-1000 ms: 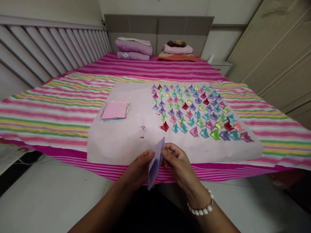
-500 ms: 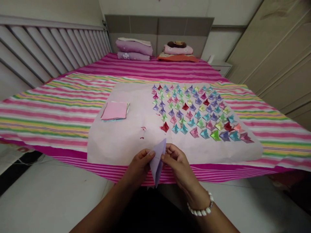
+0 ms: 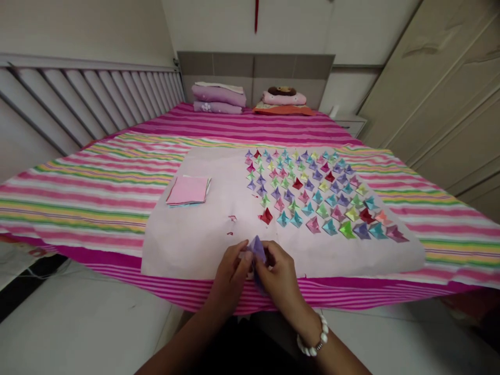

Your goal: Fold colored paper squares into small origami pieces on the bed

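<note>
Both hands meet at the near edge of the bed, pinching a small folded piece of purple paper (image 3: 258, 248). My left hand (image 3: 230, 278) grips its left side with closed fingers. My right hand (image 3: 279, 278), with a white bead bracelet on the wrist, grips its right side. The paper is folded small and partly hidden between the fingers. Just beyond it, several folded paper shapes (image 3: 312, 195) in many colours lie in rows on a large pale sheet (image 3: 195, 234). A stack of pink square papers (image 3: 188, 190) lies on the sheet's left part.
The striped pink bedspread (image 3: 97, 182) covers the bed. Folded pillows and blankets (image 3: 219, 96) sit by the headboard. A slatted rail (image 3: 78, 99) runs along the left side and wardrobe doors (image 3: 441, 99) stand at the right. Pale floor (image 3: 78, 323) lies below the bed's edge.
The purple paper was a long upright piece held between my fingers; it is now folded down much smaller. The view has tilted up and my hands sit closer to the sheet's edge.
</note>
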Tool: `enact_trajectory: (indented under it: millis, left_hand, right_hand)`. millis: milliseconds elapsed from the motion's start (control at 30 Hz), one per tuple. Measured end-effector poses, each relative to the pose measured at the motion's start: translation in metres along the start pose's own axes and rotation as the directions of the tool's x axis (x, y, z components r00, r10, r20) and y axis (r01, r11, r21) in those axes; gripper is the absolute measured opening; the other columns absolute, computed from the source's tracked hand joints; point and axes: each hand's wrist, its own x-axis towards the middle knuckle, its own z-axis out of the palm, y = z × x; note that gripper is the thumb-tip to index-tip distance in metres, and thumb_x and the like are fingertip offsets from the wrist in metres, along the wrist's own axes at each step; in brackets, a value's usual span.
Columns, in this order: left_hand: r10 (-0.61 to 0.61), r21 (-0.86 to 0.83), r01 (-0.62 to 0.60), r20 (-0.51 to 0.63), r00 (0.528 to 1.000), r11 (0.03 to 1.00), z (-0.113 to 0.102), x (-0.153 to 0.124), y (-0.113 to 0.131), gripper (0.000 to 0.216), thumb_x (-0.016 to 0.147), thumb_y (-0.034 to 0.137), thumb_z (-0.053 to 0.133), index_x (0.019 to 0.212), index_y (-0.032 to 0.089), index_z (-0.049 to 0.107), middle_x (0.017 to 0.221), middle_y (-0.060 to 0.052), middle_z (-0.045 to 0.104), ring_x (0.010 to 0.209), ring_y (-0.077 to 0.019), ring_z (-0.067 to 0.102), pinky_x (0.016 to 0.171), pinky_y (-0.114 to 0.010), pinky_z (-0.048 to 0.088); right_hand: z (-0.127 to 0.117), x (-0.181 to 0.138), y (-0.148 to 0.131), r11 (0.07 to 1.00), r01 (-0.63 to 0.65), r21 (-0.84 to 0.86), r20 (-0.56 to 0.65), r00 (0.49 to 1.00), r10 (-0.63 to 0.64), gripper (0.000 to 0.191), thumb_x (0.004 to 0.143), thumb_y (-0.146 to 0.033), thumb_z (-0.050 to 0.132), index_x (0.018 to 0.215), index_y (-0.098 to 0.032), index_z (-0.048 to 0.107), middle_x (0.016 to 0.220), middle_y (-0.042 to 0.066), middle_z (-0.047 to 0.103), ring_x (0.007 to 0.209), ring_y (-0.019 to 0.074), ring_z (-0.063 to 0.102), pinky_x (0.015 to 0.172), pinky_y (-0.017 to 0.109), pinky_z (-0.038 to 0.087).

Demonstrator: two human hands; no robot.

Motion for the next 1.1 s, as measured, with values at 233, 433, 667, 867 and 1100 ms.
enact_trajectory:
  millis: [233,433,667,867,1100]
  left_hand:
    - [0.06,0.184,-0.06,0.007,0.998,0.981,-0.007,0.003,0.008,0.044,0.075,0.023,0.059,0.118,0.017,0.056,0.105,-0.009,0.06,0.064,-0.0142,0.053,0.062,-0.031,0.047]
    - [0.119,0.23,-0.106,-0.046,0.992,0.967,-0.009,0.008,0.008,0.054,0.064,0.006,0.056,0.116,0.02,0.061,0.1,-0.006,0.06,0.087,-0.0221,0.057,0.08,-0.035,0.045]
    - [0.073,0.287,-0.051,-0.068,0.995,0.957,-0.007,0.012,0.005,0.049,0.069,0.015,0.059,0.118,0.02,0.059,0.1,-0.006,0.059,0.07,-0.017,0.054,0.072,-0.034,0.045]
    - [0.027,0.244,-0.004,-0.091,0.996,0.97,-0.008,0.024,0.001,0.044,0.065,0.016,0.063,0.109,0.016,0.063,0.104,-0.009,0.066,0.099,-0.0265,0.058,0.094,-0.041,0.04]
    - [-0.029,0.155,0.047,-0.115,0.993,0.987,-0.001,0.032,0.0,0.036,0.064,0.012,0.058,0.1,0.017,0.061,0.082,-0.003,0.069,0.074,-0.0206,0.063,0.076,-0.034,0.047]
  right_hand:
    - [0.002,0.002,0.001,0.991,0.105,-0.079,0.012,0.994,-0.104,0.021,0.075,-0.008,0.053,0.089,-0.019,0.065,0.076,0.002,0.059,0.065,0.0156,0.054,0.059,0.027,0.043]
    - [0.001,0.004,0.004,0.987,0.137,-0.085,0.007,0.991,-0.137,0.027,0.074,-0.003,0.05,0.089,-0.02,0.066,0.08,0.004,0.062,0.07,0.0177,0.057,0.062,0.029,0.045]
    - [0.002,0.007,0.003,0.986,0.138,-0.095,-0.019,0.99,-0.14,0.024,0.074,-0.004,0.05,0.085,-0.019,0.065,0.079,0.005,0.061,0.073,0.0188,0.058,0.065,0.03,0.047]
    - [0.007,0.006,0.007,0.966,0.244,-0.087,-0.015,0.969,-0.246,0.028,0.076,-0.003,0.047,0.091,-0.02,0.065,0.084,0.005,0.062,0.078,0.0192,0.06,0.069,0.031,0.05]
    - [0.013,0.01,0.009,0.92,0.369,-0.133,-0.059,0.924,-0.379,0.032,0.078,-0.002,0.044,0.095,-0.02,0.063,0.085,0.007,0.061,0.079,0.0199,0.06,0.07,0.032,0.051]
